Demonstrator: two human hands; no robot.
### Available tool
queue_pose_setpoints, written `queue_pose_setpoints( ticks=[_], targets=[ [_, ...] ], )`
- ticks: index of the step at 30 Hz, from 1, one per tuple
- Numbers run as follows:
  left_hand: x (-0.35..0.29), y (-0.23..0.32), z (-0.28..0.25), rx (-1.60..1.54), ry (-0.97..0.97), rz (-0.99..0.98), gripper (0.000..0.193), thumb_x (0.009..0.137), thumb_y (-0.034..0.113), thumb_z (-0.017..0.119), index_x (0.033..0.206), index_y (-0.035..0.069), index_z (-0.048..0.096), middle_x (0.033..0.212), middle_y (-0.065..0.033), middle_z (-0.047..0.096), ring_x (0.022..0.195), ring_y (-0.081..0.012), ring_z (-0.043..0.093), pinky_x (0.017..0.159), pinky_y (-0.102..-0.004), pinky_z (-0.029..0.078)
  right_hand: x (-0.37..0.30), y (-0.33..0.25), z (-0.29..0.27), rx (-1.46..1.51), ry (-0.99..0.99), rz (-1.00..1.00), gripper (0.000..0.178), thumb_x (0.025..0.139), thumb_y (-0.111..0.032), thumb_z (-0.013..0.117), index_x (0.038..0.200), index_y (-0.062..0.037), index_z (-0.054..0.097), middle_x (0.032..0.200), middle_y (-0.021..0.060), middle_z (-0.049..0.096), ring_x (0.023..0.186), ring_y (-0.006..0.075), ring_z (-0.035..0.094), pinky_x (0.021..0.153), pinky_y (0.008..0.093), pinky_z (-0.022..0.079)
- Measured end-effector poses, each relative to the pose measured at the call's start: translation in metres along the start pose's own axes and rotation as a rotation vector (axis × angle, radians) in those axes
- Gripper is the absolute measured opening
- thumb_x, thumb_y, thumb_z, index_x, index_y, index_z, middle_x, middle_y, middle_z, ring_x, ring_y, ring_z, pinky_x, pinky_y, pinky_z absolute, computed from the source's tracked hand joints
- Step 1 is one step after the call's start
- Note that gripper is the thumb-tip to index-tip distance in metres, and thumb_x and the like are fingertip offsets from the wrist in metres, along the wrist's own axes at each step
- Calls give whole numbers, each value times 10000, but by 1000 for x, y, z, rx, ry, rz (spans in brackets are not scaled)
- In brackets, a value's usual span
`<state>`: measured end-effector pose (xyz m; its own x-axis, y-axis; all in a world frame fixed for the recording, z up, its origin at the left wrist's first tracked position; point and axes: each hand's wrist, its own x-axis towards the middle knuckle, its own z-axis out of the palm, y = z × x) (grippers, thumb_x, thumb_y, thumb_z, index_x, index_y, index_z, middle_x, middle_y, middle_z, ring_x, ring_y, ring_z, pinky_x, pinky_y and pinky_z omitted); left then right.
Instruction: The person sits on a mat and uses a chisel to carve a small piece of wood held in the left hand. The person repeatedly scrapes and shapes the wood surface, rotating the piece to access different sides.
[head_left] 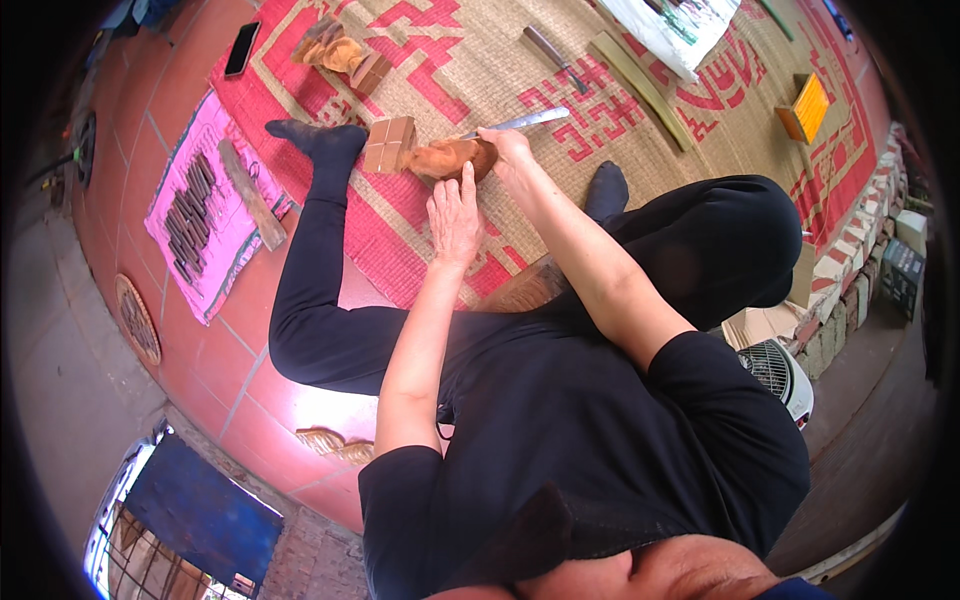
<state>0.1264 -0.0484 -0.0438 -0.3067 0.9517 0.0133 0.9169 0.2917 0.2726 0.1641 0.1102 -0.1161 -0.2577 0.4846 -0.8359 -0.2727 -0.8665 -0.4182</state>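
A reddish-brown wooden carving (440, 156) with a square block base (390, 145) lies across the mat in front of me. My right hand (507, 148) is closed round its darker right end. The fingers of my left hand (457, 217) press on its near side, the index finger stretched along the wood. Just beyond my right hand a long pale metal blade (535, 120) sticks out; whether that hand touches it I cannot tell. A second wooden carving (345, 58), also on a square base, lies farther off to the left.
A patterned straw mat (470, 60) bears a knife (552, 55), a wooden strip (640, 90) and an orange-yellow block (803, 108). Several carving tools (190, 215) and a wooden stick (250, 195) lie on a pink cloth (215, 270). A phone (242, 48) sits far left, a fan (775, 375) right.
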Motion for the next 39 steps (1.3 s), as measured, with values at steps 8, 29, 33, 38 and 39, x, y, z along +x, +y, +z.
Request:
queue_pose_setpoints(
  ticks=[8, 29, 33, 38, 39],
  targets=[
    [0, -7, -3, 114, 1, 69, 633, 817, 73, 566, 1432, 119, 422, 976, -99, 468, 973, -284, 484, 802, -417, 420, -1, -2, 0, 14, -17, 8, 102, 890, -9, 627, 960, 53, 588, 927, 158, 638, 813, 284, 646, 742, 412, 556],
    [3, -12, -2, 117, 11, 67, 778, 754, 84, 645, 1477, 155, 365, 956, -93, 457, 937, -274, 491, 793, -422, 411, 0, 3, -1, 26, -11, 36, 103, 864, -41, 664, 914, 42, 628, 886, 140, 657, 771, 254, 644, 688, 392, 530],
    [10, -7, -8, 88, 17, 34, 776, 756, 83, 643, 1478, 162, 368, 948, -87, 455, 912, -264, 490, 782, -420, 408, 2, 2, -1, 21, 10, 13, 104, 870, -38, 654, 921, 48, 626, 888, 148, 659, 770, 260, 648, 690, 394, 533],
    [15, -7, -9, 129, 16, 24, 773, 763, 80, 636, 1480, 187, 368, 926, -77, 448, 874, -253, 486, 765, -416, 407, -8, -3, 3, 17, 12, 27, 92, 872, -30, 650, 919, 45, 626, 880, 144, 657, 779, 257, 647, 692, 385, 534],
    [14, -8, -8, 146, 21, 27, 772, 765, 80, 634, 1481, 195, 369, 923, -76, 448, 872, -253, 486, 764, -416, 408, -8, -2, 4, 25, 13, 32, 90, 871, -30, 651, 917, 43, 626, 880, 143, 656, 779, 256, 647, 692, 385, 533]
  ],
)
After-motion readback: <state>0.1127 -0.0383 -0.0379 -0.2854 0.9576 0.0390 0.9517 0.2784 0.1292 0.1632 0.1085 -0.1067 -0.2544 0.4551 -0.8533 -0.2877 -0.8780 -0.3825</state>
